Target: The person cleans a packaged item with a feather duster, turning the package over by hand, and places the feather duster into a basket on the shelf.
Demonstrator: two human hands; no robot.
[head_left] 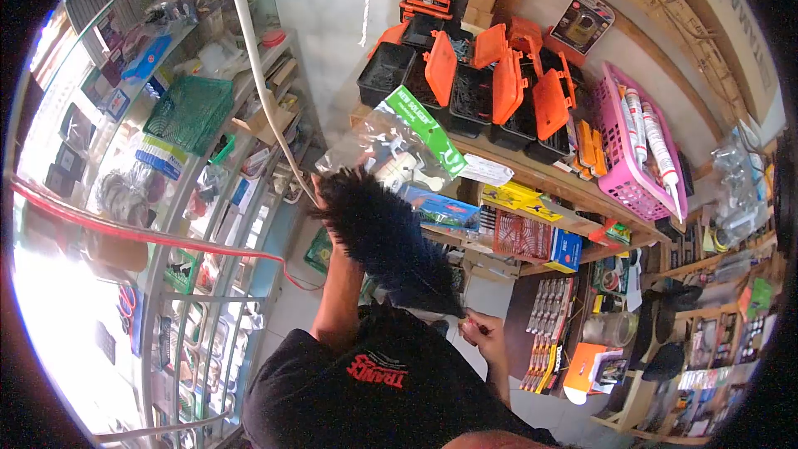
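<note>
My left hand (322, 193) is raised at the centre left, partly hidden behind a black feather duster (386, 237). Its fingers close on a clear plastic packet (374, 145) with a green header card and pale parts inside. Low at the centre right, my right hand (482, 334) grips the thin end of the duster, whose dark feathers slant up and left across the front of the packet.
Black bins with orange lids (474, 100) stand on a wooden shelf (532, 168), beside a pink basket (619, 150) of white tubes. Glass shelving (166, 237) with a green basket (189, 115) lines the left. A white pole (249, 41) and a red cable (166, 239) cross the left side.
</note>
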